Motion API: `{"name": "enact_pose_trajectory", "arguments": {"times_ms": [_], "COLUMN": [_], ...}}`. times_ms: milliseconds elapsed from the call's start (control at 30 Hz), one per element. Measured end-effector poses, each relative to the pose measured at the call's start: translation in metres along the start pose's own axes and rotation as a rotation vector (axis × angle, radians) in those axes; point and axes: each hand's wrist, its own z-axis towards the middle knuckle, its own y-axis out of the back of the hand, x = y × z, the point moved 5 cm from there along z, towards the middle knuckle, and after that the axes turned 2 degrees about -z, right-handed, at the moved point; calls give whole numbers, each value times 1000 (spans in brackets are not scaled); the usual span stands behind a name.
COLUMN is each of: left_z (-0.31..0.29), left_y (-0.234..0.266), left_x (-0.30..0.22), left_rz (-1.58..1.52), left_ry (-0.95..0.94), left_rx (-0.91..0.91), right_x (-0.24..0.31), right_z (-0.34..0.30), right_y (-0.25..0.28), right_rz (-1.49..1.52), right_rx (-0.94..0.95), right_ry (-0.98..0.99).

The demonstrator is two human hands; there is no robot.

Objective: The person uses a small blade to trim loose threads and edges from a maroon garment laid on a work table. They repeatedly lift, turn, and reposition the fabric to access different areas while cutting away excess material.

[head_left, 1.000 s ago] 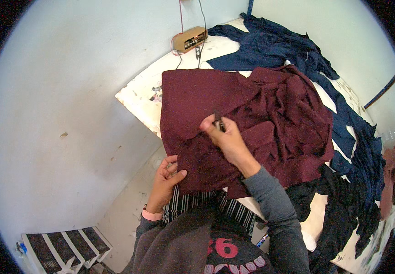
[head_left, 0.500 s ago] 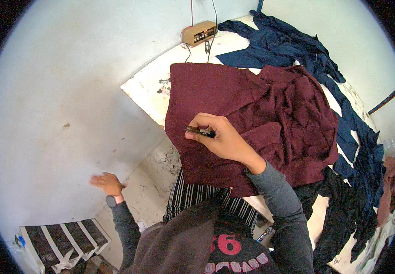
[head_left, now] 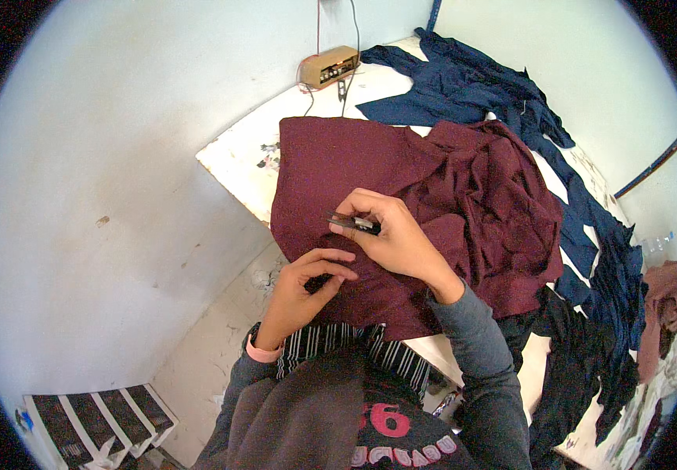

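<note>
A large piece of maroon cloth (head_left: 338, 160) hangs over the near edge of the white table, smooth on its left and bunched into folds on its right. Above it, my right hand (head_left: 393, 235) is closed around small thread snips (head_left: 363, 225) with a black body, their thin blades pointing left. My left hand (head_left: 299, 290) is over the cloth's lower left part, just below and left of the snips. Its fingers are curved and partly apart, the thumb close to a fingertip, and nothing shows between them.
Navy cloth pieces (head_left: 471, 86) spread along the far and right sides of the table (head_left: 232, 157). Black cloth (head_left: 565, 368) lies at the right. A tan box with wires (head_left: 330, 66) sits by the wall. A black-and-white striped, box-like object (head_left: 103, 423) stands at lower left.
My left hand has come from far out at the left, beside the wall, to the cloth near my right hand. My right hand, still holding the snips, has shifted slightly right.
</note>
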Motion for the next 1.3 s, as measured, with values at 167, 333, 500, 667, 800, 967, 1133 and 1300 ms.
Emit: {"name": "enact_pose_trajectory", "arguments": {"times_ms": [167,333,500,667,800,967,1133,1300], "left_z": [-12,-25,-30,-28,-28,-31,-31,-31], "left_y": [3,17,21,15,13,9,7,7], "left_x": [17,28,25,18,16,12,15,10], "left_rz": [-256,-588,-627,-606,-593,-585,-497,-432], "left_ry": [215,385,369,338,312,314,304,288], "left_rx": [-162,-311,-323,-293,-298,-312,-295,-332], "right_x": [2,14,12,14,16,18,23,24], "right_z": [-4,-25,-50,-59,-63,-65,-67,-71], "right_y": [3,-5,-18,-24,-28,-32,-34,-22], "right_rz": [-261,-220,-242,-254,-304,-364,-398,-372], "right_rx": [-172,-145,-4,-3,-54,-85,-125,-198], "right_ry": [-31,-167,-288,-272,-232,-235,-169,-200]}}
